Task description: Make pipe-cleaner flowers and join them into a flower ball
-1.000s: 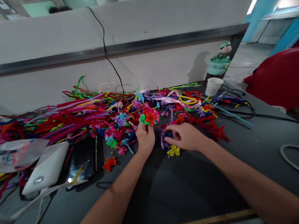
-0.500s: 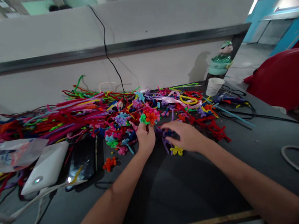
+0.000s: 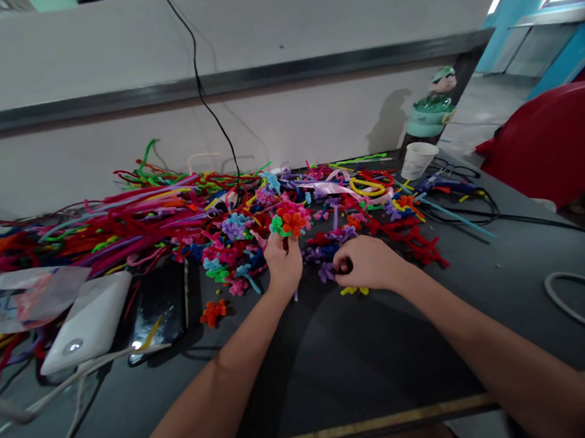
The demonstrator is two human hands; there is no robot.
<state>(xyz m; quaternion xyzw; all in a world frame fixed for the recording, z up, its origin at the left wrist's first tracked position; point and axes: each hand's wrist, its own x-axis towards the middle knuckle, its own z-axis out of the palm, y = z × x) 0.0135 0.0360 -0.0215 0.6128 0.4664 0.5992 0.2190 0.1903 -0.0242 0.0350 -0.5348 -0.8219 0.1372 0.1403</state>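
Observation:
My left hand (image 3: 284, 265) is closed around a small bunch of fuzzy flowers (image 3: 291, 220) in orange, green, blue and pink, held upright at the front of the pile. To its right, my right hand (image 3: 368, 262) has its fingers curled together at a purple flower (image 3: 326, 272); the fingertips are partly hidden. A yellow flower (image 3: 353, 291) lies just below that hand. An orange flower (image 3: 213, 313) rests alone on the dark table, left of my left forearm. Behind both hands spreads a heap of coloured fuzzy stems and flowers (image 3: 235, 226).
On the left lie a black phone (image 3: 159, 302), a white power bank (image 3: 89, 316) with cables and a plastic bag (image 3: 32, 297). A white cup (image 3: 419, 161) and a green bottle (image 3: 431, 110) stand at the back right, near glasses (image 3: 456, 167). A red chair (image 3: 547, 138) is beyond.
My right hand has closed its fingers and come down at the purple flower. My left hand still holds the bunch, which is turned slightly, with some blue now showing beside the green.

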